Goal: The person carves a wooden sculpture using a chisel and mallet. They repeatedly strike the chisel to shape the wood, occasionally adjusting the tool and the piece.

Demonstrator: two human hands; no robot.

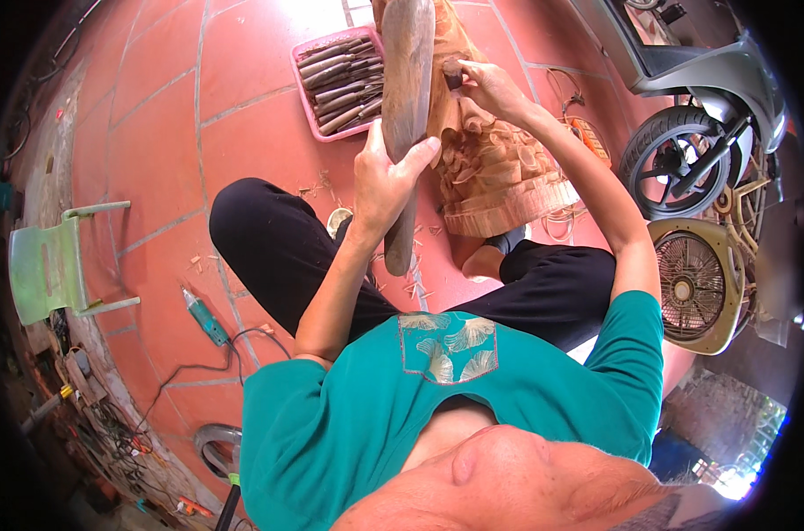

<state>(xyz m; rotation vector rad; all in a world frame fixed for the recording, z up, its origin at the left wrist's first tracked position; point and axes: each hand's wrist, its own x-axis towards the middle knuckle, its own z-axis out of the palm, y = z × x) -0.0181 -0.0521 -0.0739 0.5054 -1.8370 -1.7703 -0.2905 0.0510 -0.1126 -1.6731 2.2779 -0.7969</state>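
My left hand (386, 181) grips a long, worn wooden mallet (408, 71), shaped like a flat club, which stands out in front of me. My right hand (495, 88) closes on a carving tool (453, 74), of which only a stubby dark brown handle end shows. Its blade is hidden. The tool is against the upper part of a light brown wood carving (499, 164) with deep, leaf-like relief and a round base. That carving stands between my legs, partly covered by the mallet.
A pink basket (311, 115) of several wooden-handled carving tools lies beside the mallet. At left are a green chair (43, 270) and a teal corded power tool (205, 317). A motorbike wheel (680, 164) and a fan (685, 288) stand at right. Wood chips lie on the red tiles.
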